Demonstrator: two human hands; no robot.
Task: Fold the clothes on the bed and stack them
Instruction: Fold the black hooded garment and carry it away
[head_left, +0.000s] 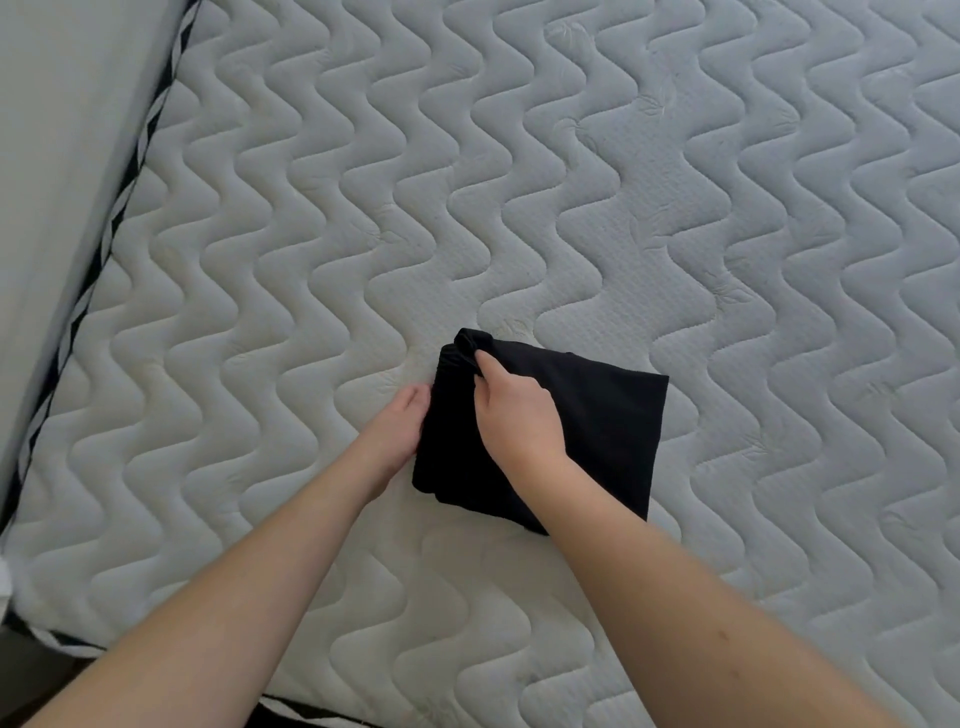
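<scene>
My right hand (511, 410) lies on top of the folded black cloth garment (587, 431), its fingers (485, 364) curled and pinching the bunched far-left corner of the fabric. My left hand (397, 428) sits flat against the garment's left edge, fingers straight and together, bracing the cloth rather than gripping it; its fingertips may tuck slightly under the fold, but the black fabric hides that, so I cannot tell.

The garment rests on the pale grey quilted mattress (675, 182) with wavy stitching, nearer the mattress's near edge than its far one and well apart from the left edge, where a black-and-white striped piping (130, 182) runs. The cloth makes a rough rectangle whose long axis runs from near-left to far-right, spreading away to the right of both hands. So the loose bulk of it lies to the right of my right hand, and the pinched corner sits at the end closest to the left hand. I judge the next move turns on that corner: the right hand already holds it and is the better placed to carry it across or smooth it down.

I count one garment, two hands, and no stack anywhere in view yet.
</scene>
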